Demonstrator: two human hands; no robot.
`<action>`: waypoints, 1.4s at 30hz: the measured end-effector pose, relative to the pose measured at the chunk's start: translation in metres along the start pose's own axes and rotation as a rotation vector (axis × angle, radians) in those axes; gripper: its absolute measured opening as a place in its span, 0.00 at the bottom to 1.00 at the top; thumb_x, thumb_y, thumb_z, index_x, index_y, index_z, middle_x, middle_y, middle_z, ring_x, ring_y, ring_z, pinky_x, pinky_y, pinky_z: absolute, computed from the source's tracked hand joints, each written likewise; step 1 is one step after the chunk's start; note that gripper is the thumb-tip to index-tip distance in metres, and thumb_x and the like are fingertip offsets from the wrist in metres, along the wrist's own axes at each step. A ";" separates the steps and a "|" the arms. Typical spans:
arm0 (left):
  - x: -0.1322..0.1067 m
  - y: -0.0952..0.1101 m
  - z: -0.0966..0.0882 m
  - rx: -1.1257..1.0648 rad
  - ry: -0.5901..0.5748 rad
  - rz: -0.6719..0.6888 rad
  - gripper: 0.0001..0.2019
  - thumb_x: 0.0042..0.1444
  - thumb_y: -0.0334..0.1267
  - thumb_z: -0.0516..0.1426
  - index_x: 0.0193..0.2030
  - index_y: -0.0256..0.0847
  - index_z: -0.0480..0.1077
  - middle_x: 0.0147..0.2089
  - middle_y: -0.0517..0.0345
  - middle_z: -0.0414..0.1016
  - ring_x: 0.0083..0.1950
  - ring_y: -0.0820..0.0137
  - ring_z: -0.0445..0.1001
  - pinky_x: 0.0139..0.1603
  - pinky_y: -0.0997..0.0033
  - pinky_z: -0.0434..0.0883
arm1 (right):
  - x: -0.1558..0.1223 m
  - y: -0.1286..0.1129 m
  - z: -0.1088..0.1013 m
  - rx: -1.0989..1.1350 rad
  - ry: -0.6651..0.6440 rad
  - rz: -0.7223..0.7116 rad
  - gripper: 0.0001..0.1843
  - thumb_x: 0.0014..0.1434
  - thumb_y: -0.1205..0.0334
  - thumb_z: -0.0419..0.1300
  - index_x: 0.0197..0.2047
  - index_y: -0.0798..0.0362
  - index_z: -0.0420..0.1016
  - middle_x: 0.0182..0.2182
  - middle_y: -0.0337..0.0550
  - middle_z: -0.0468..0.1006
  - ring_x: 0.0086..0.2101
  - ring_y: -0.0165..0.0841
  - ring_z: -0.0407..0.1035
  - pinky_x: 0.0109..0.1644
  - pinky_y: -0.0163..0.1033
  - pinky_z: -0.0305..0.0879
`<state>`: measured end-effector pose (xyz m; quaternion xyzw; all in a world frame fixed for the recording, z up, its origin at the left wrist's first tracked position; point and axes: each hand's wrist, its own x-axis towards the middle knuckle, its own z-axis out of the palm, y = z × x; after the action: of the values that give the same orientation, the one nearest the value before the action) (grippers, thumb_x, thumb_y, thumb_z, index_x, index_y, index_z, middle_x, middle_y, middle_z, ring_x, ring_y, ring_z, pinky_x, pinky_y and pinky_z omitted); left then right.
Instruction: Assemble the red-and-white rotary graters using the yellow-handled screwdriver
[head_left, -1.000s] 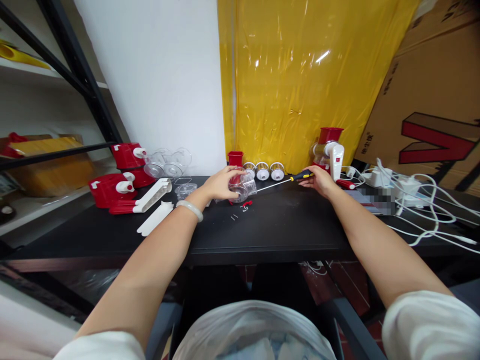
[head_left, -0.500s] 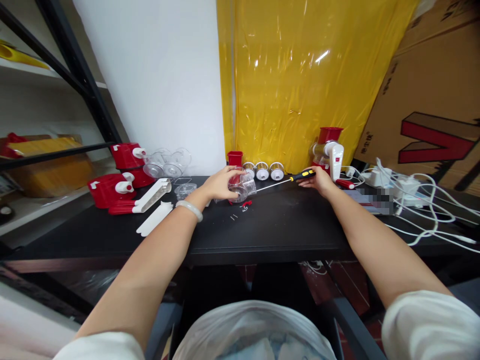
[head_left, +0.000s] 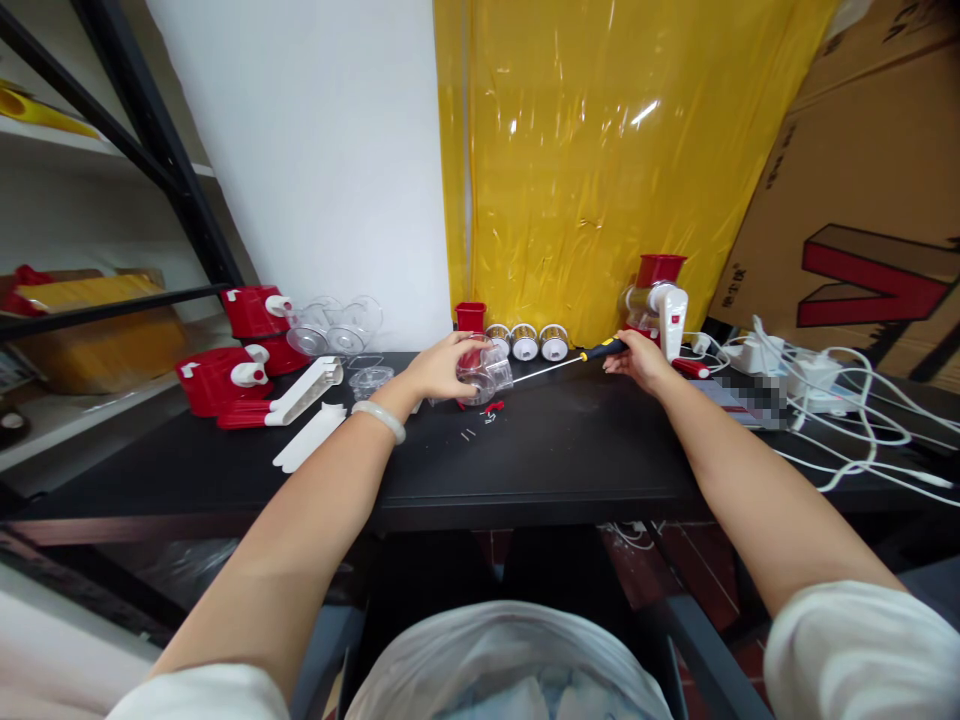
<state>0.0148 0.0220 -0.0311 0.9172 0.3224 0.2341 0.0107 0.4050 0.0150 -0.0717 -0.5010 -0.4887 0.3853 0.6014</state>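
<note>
My left hand (head_left: 441, 366) is closed over a clear plastic housing (head_left: 489, 374) that rests on the black table (head_left: 540, 460). My right hand (head_left: 639, 360) grips the yellow-and-black handle of a long screwdriver (head_left: 570, 361). Its thin shaft runs left and its tip meets the clear housing. Small red bits and tiny screws (head_left: 487, 412) lie on the table just in front of the housing.
Red-and-white appliance parts (head_left: 225, 378), white handles (head_left: 309, 408) and clear bowls (head_left: 334, 325) lie at the left. A red cup (head_left: 471, 316), three metal drums (head_left: 525, 341) and an assembled red-and-white device (head_left: 660, 300) stand at the back. White cables (head_left: 840, 400) sprawl right.
My right hand has slid slightly along the screwdriver handle, covering more of it. The left hand and the clear housing have stayed put.
</note>
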 end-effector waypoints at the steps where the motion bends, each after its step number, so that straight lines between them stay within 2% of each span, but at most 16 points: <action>1: 0.000 0.000 0.000 -0.002 -0.001 -0.001 0.39 0.41 0.41 0.63 0.64 0.49 0.63 0.65 0.52 0.58 0.65 0.54 0.62 0.65 0.56 0.63 | 0.000 0.001 -0.001 -0.011 0.005 -0.020 0.10 0.64 0.55 0.50 0.32 0.50 0.63 0.14 0.37 0.72 0.15 0.29 0.66 0.23 0.33 0.67; 5: 0.000 -0.002 0.001 -0.012 0.004 0.004 0.38 0.40 0.41 0.64 0.63 0.50 0.64 0.65 0.52 0.59 0.66 0.54 0.62 0.65 0.54 0.63 | -0.001 0.004 -0.003 -0.094 0.034 -0.111 0.17 0.62 0.48 0.56 0.28 0.49 0.61 0.09 0.29 0.61 0.11 0.25 0.55 0.25 0.35 0.70; 7: 0.000 -0.002 0.001 -0.015 0.007 0.010 0.38 0.40 0.41 0.64 0.63 0.50 0.64 0.65 0.52 0.59 0.66 0.54 0.62 0.65 0.53 0.63 | -0.001 0.005 -0.003 -0.143 0.042 -0.131 0.19 0.61 0.45 0.57 0.26 0.49 0.61 0.09 0.29 0.58 0.11 0.25 0.53 0.25 0.36 0.71; 10: 0.001 -0.003 0.001 -0.016 0.007 0.012 0.38 0.40 0.41 0.64 0.63 0.50 0.64 0.65 0.52 0.59 0.66 0.54 0.62 0.65 0.54 0.63 | -0.001 0.003 -0.001 -0.158 0.081 -0.094 0.19 0.61 0.45 0.57 0.27 0.49 0.63 0.11 0.33 0.64 0.12 0.27 0.60 0.25 0.37 0.71; 14: 0.001 -0.003 0.001 -0.015 0.005 0.014 0.39 0.40 0.41 0.64 0.63 0.50 0.63 0.65 0.52 0.59 0.66 0.54 0.62 0.65 0.55 0.63 | -0.002 -0.003 0.003 0.005 0.077 0.048 0.13 0.63 0.52 0.50 0.34 0.51 0.68 0.23 0.43 0.78 0.22 0.34 0.74 0.27 0.39 0.72; 17: 0.000 -0.003 0.001 -0.011 0.004 0.023 0.39 0.41 0.41 0.64 0.63 0.49 0.63 0.65 0.51 0.59 0.67 0.54 0.61 0.66 0.56 0.62 | -0.006 -0.007 0.005 0.105 0.024 0.059 0.10 0.61 0.59 0.49 0.39 0.51 0.70 0.29 0.43 0.80 0.29 0.36 0.78 0.30 0.40 0.74; 20: 0.000 -0.003 0.001 -0.009 0.003 0.018 0.39 0.41 0.41 0.63 0.64 0.48 0.63 0.65 0.51 0.59 0.66 0.54 0.61 0.65 0.56 0.63 | -0.009 -0.009 0.005 0.115 0.001 0.031 0.09 0.60 0.61 0.51 0.41 0.50 0.69 0.28 0.41 0.79 0.29 0.36 0.78 0.30 0.39 0.73; 23: 0.000 -0.002 0.001 -0.012 0.002 0.011 0.38 0.41 0.41 0.63 0.64 0.49 0.63 0.65 0.51 0.59 0.67 0.54 0.61 0.65 0.55 0.63 | -0.009 -0.007 0.004 0.083 -0.010 0.000 0.06 0.62 0.58 0.54 0.40 0.50 0.67 0.26 0.38 0.78 0.23 0.32 0.76 0.28 0.36 0.72; 28: 0.000 -0.001 0.001 -0.021 0.003 0.007 0.39 0.40 0.41 0.64 0.63 0.49 0.63 0.65 0.51 0.59 0.66 0.54 0.62 0.65 0.55 0.63 | -0.004 -0.001 0.001 0.017 0.008 -0.042 0.15 0.61 0.48 0.59 0.32 0.50 0.63 0.18 0.36 0.74 0.16 0.27 0.68 0.24 0.32 0.68; 32: 0.000 0.000 0.000 -0.019 0.008 0.006 0.38 0.40 0.41 0.64 0.63 0.50 0.64 0.65 0.52 0.59 0.65 0.55 0.63 0.65 0.55 0.63 | -0.003 0.002 0.000 -0.093 0.029 -0.141 0.20 0.59 0.43 0.60 0.28 0.49 0.62 0.11 0.30 0.64 0.12 0.25 0.58 0.24 0.35 0.69; 34: 0.000 0.000 0.000 -0.017 0.007 0.003 0.38 0.40 0.41 0.64 0.63 0.49 0.64 0.65 0.51 0.59 0.65 0.54 0.63 0.65 0.55 0.63 | -0.003 0.001 0.001 -0.124 0.057 -0.132 0.20 0.59 0.42 0.58 0.27 0.49 0.63 0.10 0.30 0.62 0.11 0.25 0.56 0.26 0.37 0.71; 36: 0.000 0.000 0.000 -0.016 0.003 0.000 0.38 0.40 0.41 0.64 0.63 0.49 0.64 0.65 0.52 0.59 0.65 0.54 0.62 0.65 0.55 0.63 | -0.003 -0.001 0.002 -0.082 0.084 -0.038 0.19 0.62 0.43 0.54 0.28 0.49 0.64 0.13 0.34 0.67 0.13 0.28 0.62 0.25 0.38 0.70; 38: 0.000 -0.001 0.000 -0.019 0.003 0.006 0.39 0.40 0.41 0.64 0.63 0.50 0.63 0.65 0.52 0.59 0.66 0.54 0.62 0.65 0.55 0.63 | -0.005 -0.006 0.005 0.012 0.077 0.053 0.17 0.63 0.49 0.49 0.31 0.50 0.67 0.19 0.39 0.74 0.18 0.32 0.70 0.26 0.38 0.71; 42: 0.001 -0.003 0.001 -0.024 0.013 0.019 0.38 0.40 0.41 0.64 0.63 0.49 0.64 0.65 0.52 0.59 0.66 0.54 0.62 0.65 0.55 0.63 | -0.011 -0.011 0.007 0.118 0.016 0.062 0.12 0.59 0.61 0.46 0.37 0.51 0.70 0.27 0.42 0.79 0.27 0.35 0.77 0.30 0.38 0.72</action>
<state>0.0139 0.0250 -0.0323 0.9185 0.3107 0.2440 0.0174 0.3955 0.0042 -0.0627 -0.4826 -0.4447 0.4278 0.6216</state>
